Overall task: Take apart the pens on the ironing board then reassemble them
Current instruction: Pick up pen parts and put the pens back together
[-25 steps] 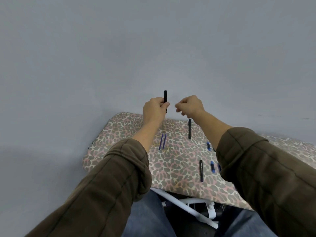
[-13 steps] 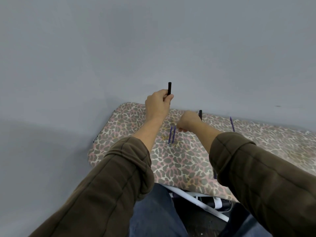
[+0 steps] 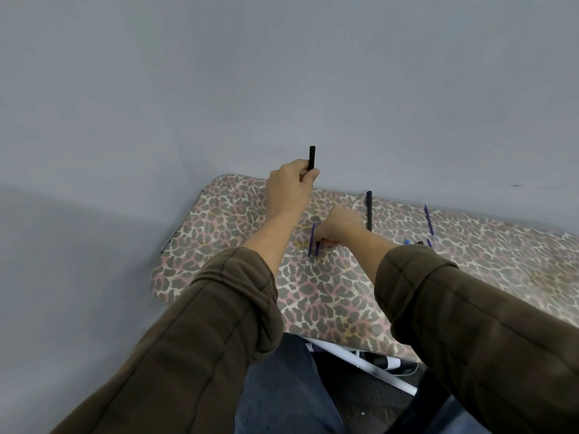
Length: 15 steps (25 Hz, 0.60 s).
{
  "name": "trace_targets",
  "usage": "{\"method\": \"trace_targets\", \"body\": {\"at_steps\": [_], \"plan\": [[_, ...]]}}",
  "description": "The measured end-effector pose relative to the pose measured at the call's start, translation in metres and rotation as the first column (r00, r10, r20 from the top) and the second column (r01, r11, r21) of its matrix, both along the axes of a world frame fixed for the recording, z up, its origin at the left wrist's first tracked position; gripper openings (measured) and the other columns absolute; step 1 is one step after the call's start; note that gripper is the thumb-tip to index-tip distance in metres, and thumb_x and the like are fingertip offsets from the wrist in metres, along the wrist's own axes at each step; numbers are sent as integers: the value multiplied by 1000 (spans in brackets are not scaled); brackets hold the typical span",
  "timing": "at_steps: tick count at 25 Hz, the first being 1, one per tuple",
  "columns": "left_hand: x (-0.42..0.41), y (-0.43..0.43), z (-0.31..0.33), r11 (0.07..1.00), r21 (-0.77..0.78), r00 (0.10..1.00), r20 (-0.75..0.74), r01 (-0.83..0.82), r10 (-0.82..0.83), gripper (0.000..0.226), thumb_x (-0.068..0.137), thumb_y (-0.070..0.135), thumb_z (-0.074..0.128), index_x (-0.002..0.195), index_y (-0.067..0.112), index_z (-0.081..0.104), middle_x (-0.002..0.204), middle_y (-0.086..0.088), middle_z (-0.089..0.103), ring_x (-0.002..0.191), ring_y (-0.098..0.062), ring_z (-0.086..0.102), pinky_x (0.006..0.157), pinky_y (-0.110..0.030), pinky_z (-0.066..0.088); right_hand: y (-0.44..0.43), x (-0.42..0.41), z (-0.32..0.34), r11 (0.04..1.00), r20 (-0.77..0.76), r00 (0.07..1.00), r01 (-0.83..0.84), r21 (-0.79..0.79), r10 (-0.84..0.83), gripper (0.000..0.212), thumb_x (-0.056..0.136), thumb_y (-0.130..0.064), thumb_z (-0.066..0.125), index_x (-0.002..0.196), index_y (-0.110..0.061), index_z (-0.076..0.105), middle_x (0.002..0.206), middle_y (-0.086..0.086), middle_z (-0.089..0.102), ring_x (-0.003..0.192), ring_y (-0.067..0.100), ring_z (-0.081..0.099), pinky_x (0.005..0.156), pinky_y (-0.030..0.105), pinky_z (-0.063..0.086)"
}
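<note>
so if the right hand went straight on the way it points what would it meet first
The two blue refills lying on the ironing board: the right hand points left and down at them, fingertips seemingly at the nearer one, though contact is unclear.

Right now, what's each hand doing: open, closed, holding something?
Left hand: grips a black pen barrel, upright.
Right hand: pinches a blue refill lying on the ironing board.

Leopard-print ironing board [image 3: 329, 296]. Black pen barrel [image 3: 369, 211] lies near the far edge. Two blue refills [image 3: 310, 244] lie side by side left of the barrel. Another blue refill [image 3: 428, 220] and a small blue cap [image 3: 407, 242] lie to its right.
</note>
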State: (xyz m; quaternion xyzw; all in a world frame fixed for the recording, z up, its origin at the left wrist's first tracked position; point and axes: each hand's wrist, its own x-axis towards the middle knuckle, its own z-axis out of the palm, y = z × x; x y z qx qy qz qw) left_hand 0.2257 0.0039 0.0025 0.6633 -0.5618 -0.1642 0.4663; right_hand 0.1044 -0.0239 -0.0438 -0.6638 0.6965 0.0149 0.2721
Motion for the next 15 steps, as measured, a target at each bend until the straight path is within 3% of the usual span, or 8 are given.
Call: {"method": "trace_targets", "body": {"at_steps": [4,9,12,14,15], "plan": [[-5,2,-4,1000,18,1000,-8,18,-18,19,97,30,68,110,18,77,85,4,77,79,-13,72,77,-38,61,5,0,-3,999,34,999,10,34,-11,11,81,-9,68,70,-8,65,62,6,67,55,22,64,52,27,54],[-13,-1,-5,999,26,1000,-1,29,-29,21,97,31,69,111,18,77,90,2,78,84,-14,73,80,-38,61,3,-26,13,997,104,993,62,-35,-58,30,90,-34,71,76,-9,63,72,7,70,61,22,67,55,30,56],[-32,-4,2,998,30,998,-9,56,-55,20,96,29,70,109,16,78,92,0,78,86,-17,73,81,-38,60,-4,-55,38,989,220,970,122,-81,-102,27,88,-25,75,72,-5,67,73,14,78,63,25,75,66,38,66],[-46,-6,7,997,30,997,13,73,-73,20,96,29,71,109,17,78,94,0,79,88,-18,73,81,-36,60,-10,-72,56,975,333,934,183,-129,-131,16,86,-13,75,89,3,75,81,19,79,74,31,79,74,45,67],[-54,-6,9,996,29,996,25,86,-87,20,95,29,71,109,16,78,94,-1,79,88,-19,73,81,-35,60,-12,-81,67,966,371,918,210,-151,-142,20,87,-7,73,105,3,75,89,20,78,80,32,79,78,46,66]]}}
